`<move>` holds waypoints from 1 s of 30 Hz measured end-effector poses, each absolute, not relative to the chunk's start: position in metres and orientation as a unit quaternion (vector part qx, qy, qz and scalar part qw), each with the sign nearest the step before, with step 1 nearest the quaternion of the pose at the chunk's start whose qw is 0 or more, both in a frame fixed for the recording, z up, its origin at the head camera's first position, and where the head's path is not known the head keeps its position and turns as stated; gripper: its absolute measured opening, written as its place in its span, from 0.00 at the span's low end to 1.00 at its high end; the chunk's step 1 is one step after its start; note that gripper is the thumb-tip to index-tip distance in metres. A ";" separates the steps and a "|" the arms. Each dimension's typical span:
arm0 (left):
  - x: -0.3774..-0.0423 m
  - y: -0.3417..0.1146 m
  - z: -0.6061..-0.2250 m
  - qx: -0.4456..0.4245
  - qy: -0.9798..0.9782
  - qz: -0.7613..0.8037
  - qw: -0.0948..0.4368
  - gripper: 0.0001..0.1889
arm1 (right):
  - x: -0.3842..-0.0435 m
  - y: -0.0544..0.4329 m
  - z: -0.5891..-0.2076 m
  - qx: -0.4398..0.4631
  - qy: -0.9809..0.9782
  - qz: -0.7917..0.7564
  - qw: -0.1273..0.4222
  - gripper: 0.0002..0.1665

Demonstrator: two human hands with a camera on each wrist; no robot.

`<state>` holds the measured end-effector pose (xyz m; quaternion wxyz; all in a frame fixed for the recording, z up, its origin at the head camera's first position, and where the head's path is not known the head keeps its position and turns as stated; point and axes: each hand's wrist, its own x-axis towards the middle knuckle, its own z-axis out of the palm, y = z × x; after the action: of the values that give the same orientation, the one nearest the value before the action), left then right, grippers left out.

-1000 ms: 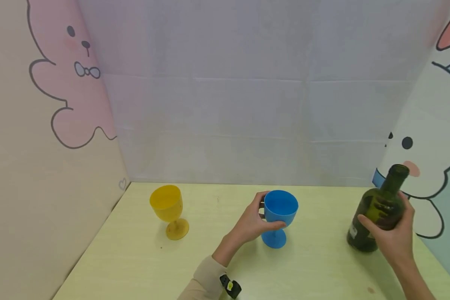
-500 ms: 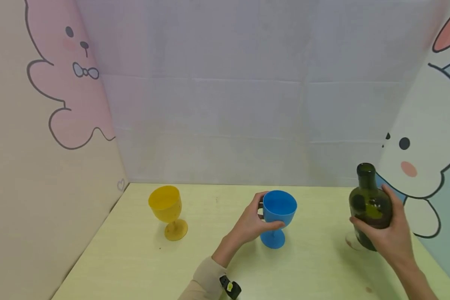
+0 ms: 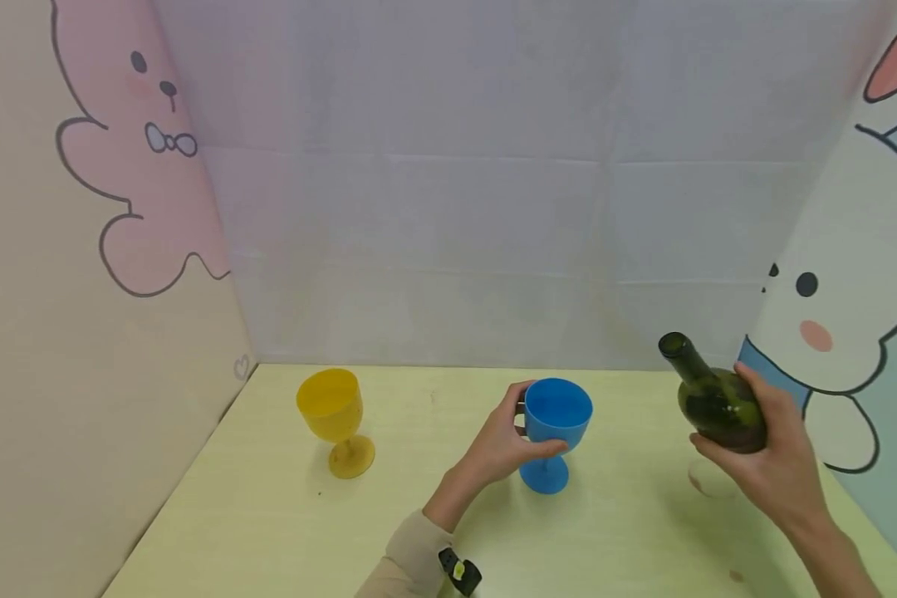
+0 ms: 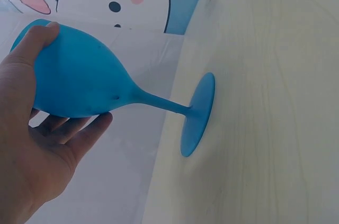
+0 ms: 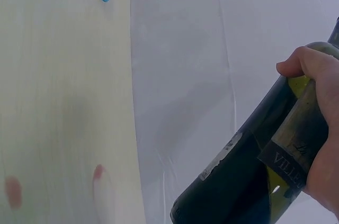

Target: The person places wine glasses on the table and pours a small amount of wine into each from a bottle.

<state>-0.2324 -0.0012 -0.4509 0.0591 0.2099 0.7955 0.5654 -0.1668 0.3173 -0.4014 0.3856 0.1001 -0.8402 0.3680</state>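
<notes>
My left hand (image 3: pixel 512 444) grips the bowl of a blue plastic goblet (image 3: pixel 557 415), thumb on the near side and fingers behind. The goblet is upright, its round foot (image 4: pixel 198 114) at the tabletop in the left wrist view. My right hand (image 3: pixel 781 465) holds a dark green glass wine bottle (image 3: pixel 721 407) by its body, raised above the table. Its neck tilts left towards the blue goblet, with a gap between them. Part of a dark label shows in the right wrist view, while my palm and fingers hide the rest of the bottle's side.
A yellow goblet (image 3: pixel 331 407) stands upright on the left part of the pale wooden table (image 3: pixel 269 531). Below the bottle, reddish stains (image 3: pixel 706 479) mark the tabletop. A white sheet (image 3: pixel 433 208) hangs behind, and cartoon-printed panels flank both sides.
My right hand has lifted the bottle off the table and tipped its neck from leaning right, through upright, to leaning left. The left hand and both goblets have stayed put.
</notes>
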 end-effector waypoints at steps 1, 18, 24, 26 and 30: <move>-0.232 -0.001 -0.451 0.210 0.795 0.565 0.060 0.44 | -0.167 0.317 -0.400 0.115 -0.839 0.358 0.393 0.68; -0.232 -0.001 -0.451 0.204 0.793 0.571 0.059 0.43 | -0.174 0.318 -0.392 0.181 -0.882 0.208 0.382 0.52; -0.232 -0.001 -0.451 0.204 0.792 0.572 0.056 0.44 | -0.175 0.316 -0.389 0.192 -0.890 0.151 0.385 0.47; -0.231 -0.002 -0.450 0.204 0.793 0.572 0.056 0.44 | -0.175 0.315 -0.388 0.194 -0.894 0.135 0.381 0.49; -0.231 -0.002 -0.450 0.203 0.794 0.571 0.056 0.44 | -0.174 0.314 -0.387 0.196 -0.901 0.109 0.372 0.50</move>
<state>-0.2310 -0.0020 -0.4499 0.0561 0.2028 0.7936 0.5709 -0.1743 0.3139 -0.3866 0.3722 0.1958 -0.9007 0.1094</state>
